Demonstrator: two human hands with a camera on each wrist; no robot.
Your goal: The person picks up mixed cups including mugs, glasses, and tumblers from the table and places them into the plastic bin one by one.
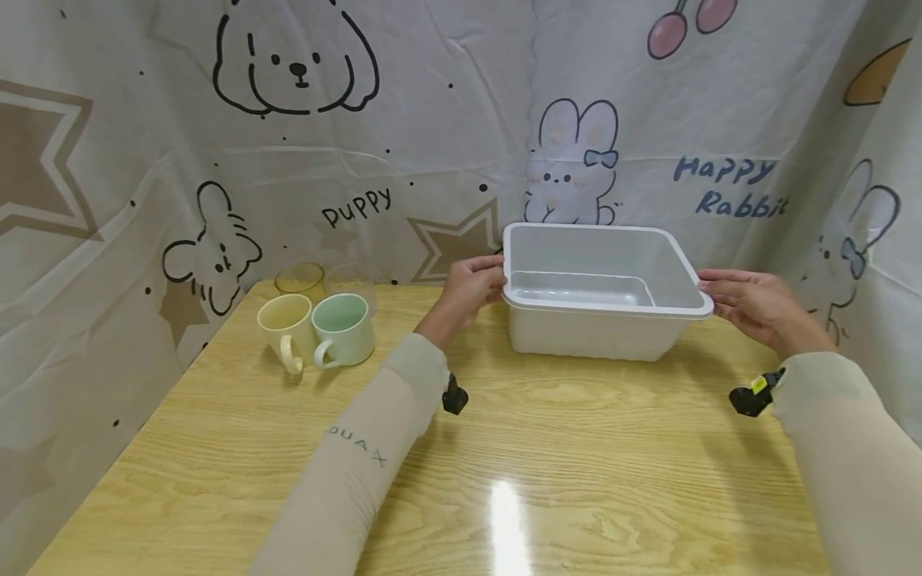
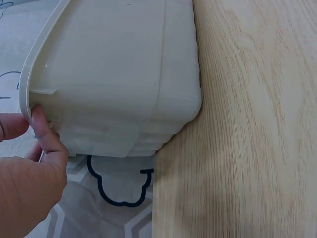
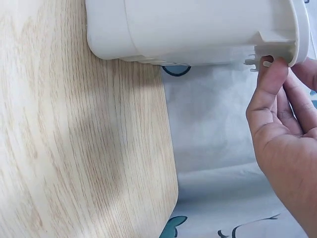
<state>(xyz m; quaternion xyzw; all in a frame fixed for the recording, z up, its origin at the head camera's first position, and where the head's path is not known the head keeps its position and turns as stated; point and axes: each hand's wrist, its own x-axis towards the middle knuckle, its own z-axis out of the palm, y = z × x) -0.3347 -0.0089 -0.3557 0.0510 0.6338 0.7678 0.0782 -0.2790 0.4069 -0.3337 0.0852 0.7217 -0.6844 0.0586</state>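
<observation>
A white rectangular plastic basin (image 1: 598,336) stands at the back of the wooden table, and its inside shows no contents. At its left rim, my left hand (image 1: 470,290) pinches the edge between thumb and fingers; the left wrist view shows that hand (image 2: 32,178) with a finger under the lip. My right hand (image 1: 756,308) holds the opposite rim the same way, and in the right wrist view the hand (image 3: 287,119) has its thumb and fingers on either side of the lip.
A yellow mug (image 1: 286,324) and a pale green mug (image 1: 344,330) stand side by side at the back left. Behind them are an amber glass (image 1: 299,278) and a clear glass (image 1: 353,280). A printed curtain (image 1: 446,120) hangs along the table's back edge.
</observation>
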